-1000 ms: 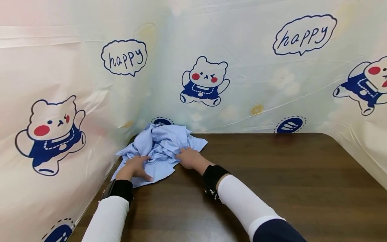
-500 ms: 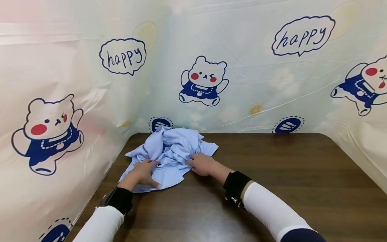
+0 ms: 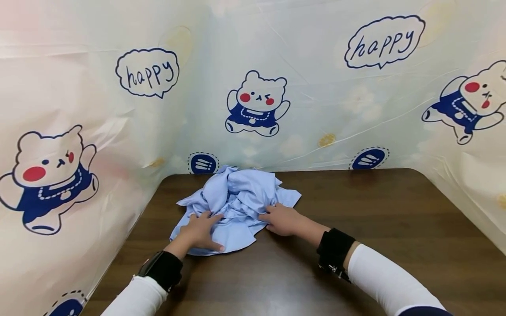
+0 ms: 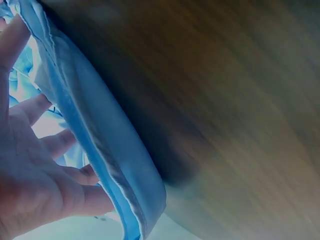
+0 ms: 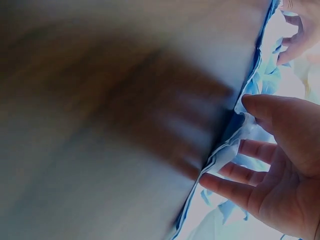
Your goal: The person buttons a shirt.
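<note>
A crumpled light blue cloth [image 3: 241, 188] lies in a loose heap at the back left of the table. My left hand [image 3: 200, 230] rests on its near left part, fingers spread and thumb held apart. In the left wrist view a stitched hem [image 4: 97, 135] runs past the extended fingers of that hand [image 4: 35, 185]. My right hand [image 3: 282, 219] touches the cloth's right side. The right wrist view has the thumb and loosely straight fingers of this hand [image 5: 280, 170] right at the cloth's edge [image 5: 220, 157].
The dark brown wooden table [image 3: 356, 219] extends to the right and in front of the cloth. A pale printed curtain [image 3: 316, 79] with bears and "happy" bubbles stands behind and along both sides. Black bands [image 3: 336, 250] circle both wrists.
The cloth and both hands have shifted right and a little nearer, away from the back left corner. The heap keeps much the same shape, and the view has turned slightly.
</note>
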{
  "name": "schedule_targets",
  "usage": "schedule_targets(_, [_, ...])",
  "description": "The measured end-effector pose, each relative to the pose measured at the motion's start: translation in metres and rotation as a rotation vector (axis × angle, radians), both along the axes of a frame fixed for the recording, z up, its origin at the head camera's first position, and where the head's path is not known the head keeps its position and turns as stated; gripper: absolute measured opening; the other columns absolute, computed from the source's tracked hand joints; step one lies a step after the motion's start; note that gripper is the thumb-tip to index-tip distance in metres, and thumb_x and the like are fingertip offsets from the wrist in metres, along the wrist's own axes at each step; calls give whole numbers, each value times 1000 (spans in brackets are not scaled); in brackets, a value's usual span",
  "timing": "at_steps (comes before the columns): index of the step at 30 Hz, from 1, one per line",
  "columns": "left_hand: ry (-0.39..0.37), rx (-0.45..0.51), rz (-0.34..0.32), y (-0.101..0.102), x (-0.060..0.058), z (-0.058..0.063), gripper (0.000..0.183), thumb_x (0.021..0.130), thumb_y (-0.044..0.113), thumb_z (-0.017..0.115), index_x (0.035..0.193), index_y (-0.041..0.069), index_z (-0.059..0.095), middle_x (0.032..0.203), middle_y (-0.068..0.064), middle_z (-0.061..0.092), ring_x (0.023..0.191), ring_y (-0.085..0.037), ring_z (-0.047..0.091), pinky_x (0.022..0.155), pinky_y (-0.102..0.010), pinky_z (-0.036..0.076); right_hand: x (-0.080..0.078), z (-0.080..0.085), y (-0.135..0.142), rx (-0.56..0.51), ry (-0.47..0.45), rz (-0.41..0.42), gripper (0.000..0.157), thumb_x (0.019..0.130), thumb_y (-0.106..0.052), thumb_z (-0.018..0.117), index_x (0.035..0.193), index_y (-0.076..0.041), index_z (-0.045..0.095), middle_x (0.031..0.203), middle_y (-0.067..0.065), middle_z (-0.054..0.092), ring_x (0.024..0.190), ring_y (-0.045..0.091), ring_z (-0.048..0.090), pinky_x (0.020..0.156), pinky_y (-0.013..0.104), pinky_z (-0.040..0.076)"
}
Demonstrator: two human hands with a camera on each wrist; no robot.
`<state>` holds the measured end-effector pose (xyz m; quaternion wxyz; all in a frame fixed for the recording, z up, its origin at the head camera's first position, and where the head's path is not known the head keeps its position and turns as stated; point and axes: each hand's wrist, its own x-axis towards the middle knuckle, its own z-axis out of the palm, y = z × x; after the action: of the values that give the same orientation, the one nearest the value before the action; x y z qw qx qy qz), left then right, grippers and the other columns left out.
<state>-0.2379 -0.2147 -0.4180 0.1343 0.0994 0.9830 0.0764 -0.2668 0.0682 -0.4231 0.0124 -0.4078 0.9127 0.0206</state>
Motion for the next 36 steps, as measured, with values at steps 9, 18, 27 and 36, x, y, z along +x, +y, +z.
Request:
schedule_targets(9, [-29,-7,-38,34,3,8,98,67,62,81,148,24,43,151,-21,34,132,-57,26,84,-77,35,9,1,39,-44,37,16,38,93,-19,66,131,-14,62,113,14,57,95,32,54,79,43,49])
schedule_targets(18, [-7,-10,-59,67,2,5,97,66,62,81,148,26,43,151,-18,34,133,-55,25,83,-76,36,16,0,72,-92,71,11,38,91,-16,68,128,-11,64,108,15,58,90,33,54,78,43,48])
schedule_targets(27, [-12,-15,-52,103,-3,2,97,65,63,82,147,29,44,151,-15,34,135,-54,24,84,-76,35,24,3,102,-113,57,-23,36,91,-15,68,126,-9,64,107,16,58,89,32,53,80,44,46])
schedule_targets(36, [-17,-42,-86,134,-9,-2,97,64,64,82,147,32,43,151,-11,35,135,-50,25,86,-72,37,31,-2,130,-137,1,-98,35,92,-14,67,126,-8,65,108,18,58,87,32,53,78,45,46])
